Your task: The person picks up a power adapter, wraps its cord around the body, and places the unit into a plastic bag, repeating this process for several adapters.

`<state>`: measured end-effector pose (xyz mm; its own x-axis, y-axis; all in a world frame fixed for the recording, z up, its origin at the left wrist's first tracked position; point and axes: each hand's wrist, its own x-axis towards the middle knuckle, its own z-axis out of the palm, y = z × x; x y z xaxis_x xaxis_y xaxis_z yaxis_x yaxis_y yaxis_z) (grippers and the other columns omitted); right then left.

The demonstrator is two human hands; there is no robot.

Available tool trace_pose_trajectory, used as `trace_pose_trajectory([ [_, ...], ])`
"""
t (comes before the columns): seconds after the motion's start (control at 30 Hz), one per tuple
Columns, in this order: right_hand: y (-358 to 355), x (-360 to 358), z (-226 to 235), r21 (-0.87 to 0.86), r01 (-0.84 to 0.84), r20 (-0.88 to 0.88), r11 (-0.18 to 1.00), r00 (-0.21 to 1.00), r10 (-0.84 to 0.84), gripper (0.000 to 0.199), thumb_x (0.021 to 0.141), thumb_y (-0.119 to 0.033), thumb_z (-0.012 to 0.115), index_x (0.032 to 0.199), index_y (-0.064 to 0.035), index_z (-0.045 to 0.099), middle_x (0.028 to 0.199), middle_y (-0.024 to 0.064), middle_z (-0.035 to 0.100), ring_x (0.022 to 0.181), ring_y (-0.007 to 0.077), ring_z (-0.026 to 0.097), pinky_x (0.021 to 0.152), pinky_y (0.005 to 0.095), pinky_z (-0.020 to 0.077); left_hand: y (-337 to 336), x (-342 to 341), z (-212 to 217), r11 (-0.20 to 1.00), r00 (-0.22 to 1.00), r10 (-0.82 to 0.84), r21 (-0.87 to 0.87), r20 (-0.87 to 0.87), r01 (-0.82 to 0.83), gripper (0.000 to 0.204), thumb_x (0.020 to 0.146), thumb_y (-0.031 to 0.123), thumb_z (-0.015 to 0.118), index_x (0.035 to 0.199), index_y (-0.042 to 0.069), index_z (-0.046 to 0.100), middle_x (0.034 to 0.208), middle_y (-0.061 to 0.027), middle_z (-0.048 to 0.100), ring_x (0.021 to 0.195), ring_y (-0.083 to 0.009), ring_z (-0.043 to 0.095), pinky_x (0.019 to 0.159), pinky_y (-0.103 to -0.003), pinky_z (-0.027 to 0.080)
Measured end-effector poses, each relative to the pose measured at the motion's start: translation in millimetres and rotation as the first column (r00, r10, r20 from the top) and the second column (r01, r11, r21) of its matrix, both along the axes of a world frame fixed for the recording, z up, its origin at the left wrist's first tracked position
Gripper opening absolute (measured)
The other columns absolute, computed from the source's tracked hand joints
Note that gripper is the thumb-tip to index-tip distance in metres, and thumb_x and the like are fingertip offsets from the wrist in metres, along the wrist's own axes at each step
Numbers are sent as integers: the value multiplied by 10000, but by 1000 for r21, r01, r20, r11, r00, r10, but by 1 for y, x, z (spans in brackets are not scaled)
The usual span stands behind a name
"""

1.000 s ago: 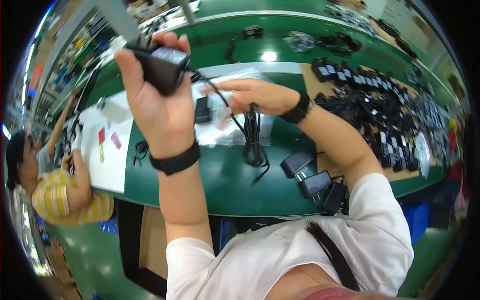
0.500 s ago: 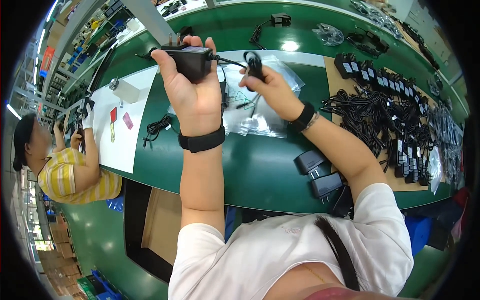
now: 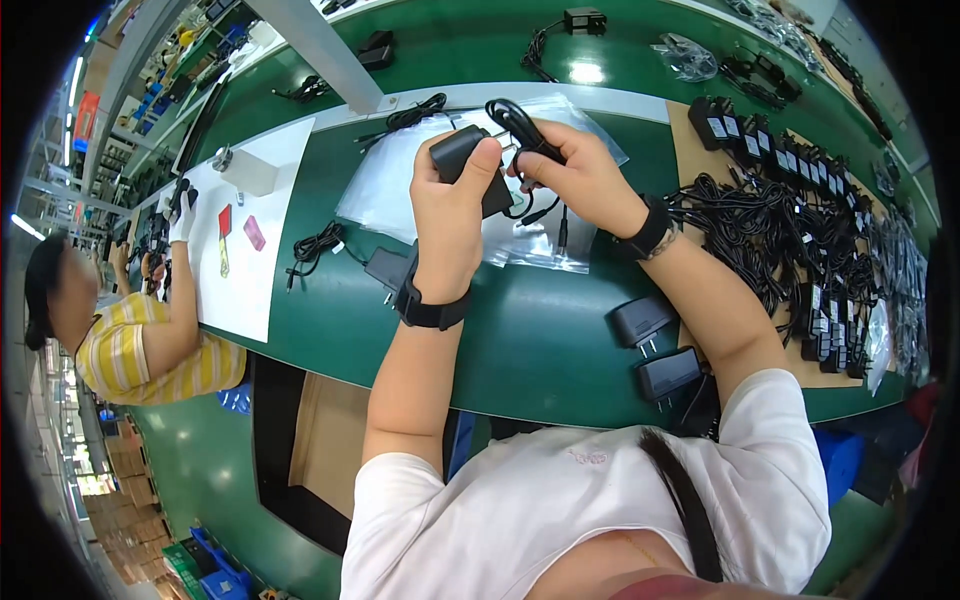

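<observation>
My left hand [image 3: 452,215] is closed round a black power adapter [image 3: 457,152], its thumb lying across the body. Beside it, my right hand [image 3: 580,172] grips the adapter's bundled black cable [image 3: 515,120] between thumb and fingers. Loose cable ends with plugs [image 3: 562,235] dangle below the right hand. Under both hands lies a stack of clear plastic bags [image 3: 385,190] on the green table [image 3: 520,350]. Another adapter [image 3: 388,268] rests next to my left wrist, with a coiled cable [image 3: 318,245] to its left.
Two adapters [image 3: 643,320] [image 3: 668,374] lie near my right forearm. Rows of adapters with tangled cables [image 3: 745,235] cover cardboard at right. A metal post [image 3: 320,55] rises at the far edge. A co-worker in a striped shirt [image 3: 150,350] sits left, by a white mat [image 3: 285,210].
My left hand has turned from palm up to thumb on top and come lower and rightward with the adapter. The right hand has shifted slightly right, and the two hands are now closer together.
</observation>
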<state>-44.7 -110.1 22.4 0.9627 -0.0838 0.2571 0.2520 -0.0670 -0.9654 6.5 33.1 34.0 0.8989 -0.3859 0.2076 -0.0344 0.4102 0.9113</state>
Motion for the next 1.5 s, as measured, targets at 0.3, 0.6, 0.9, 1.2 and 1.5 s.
trace_pose_trajectory([
  [0.3,5,-10,-4,-314,41,71,948,997,-20,474,824,-56,556,1275,-21,415,1023,77,594,847,108,562,755,267,470,-2,-6,-5,999,998,41,-18,-46,-42,316,796,178,667,990,-11,504,888,-57,574,760,-117,552,679,-250,460],
  [0.6,11,-16,4,-558,-84,-35,826,996,78,702,763,-43,518,1379,-37,181,836,248,585,750,378,577,664,394,455,3,-6,-10,982,992,122,144,23,-124,239,811,111,634,971,-26,520,897,-86,586,752,-146,583,663,-254,491],
  [0.9,12,-16,-5,-501,262,313,825,943,-109,604,789,-191,591,1284,39,333,861,265,594,748,331,618,655,369,496,-2,-27,15,820,768,451,130,454,-558,405,662,-45,721,964,-35,451,896,-159,572,754,-200,600,653,-287,524],
  [1.2,12,2,-22,797,-6,-109,604,982,153,358,850,-82,537,1164,77,471,985,164,619,866,164,618,807,259,471,-5,-35,-14,987,977,163,-22,139,-161,355,687,-76,646,981,-16,456,887,-95,566,766,-161,581,703,-263,483],
  [1.5,19,-13,2,523,105,-436,846,886,160,264,902,-229,481,1075,-37,534,944,61,583,814,179,602,702,324,510,6,-21,7,969,953,244,-2,182,-248,452,606,-8,760,929,25,445,802,-54,568,678,-110,559,606,-247,478],
])
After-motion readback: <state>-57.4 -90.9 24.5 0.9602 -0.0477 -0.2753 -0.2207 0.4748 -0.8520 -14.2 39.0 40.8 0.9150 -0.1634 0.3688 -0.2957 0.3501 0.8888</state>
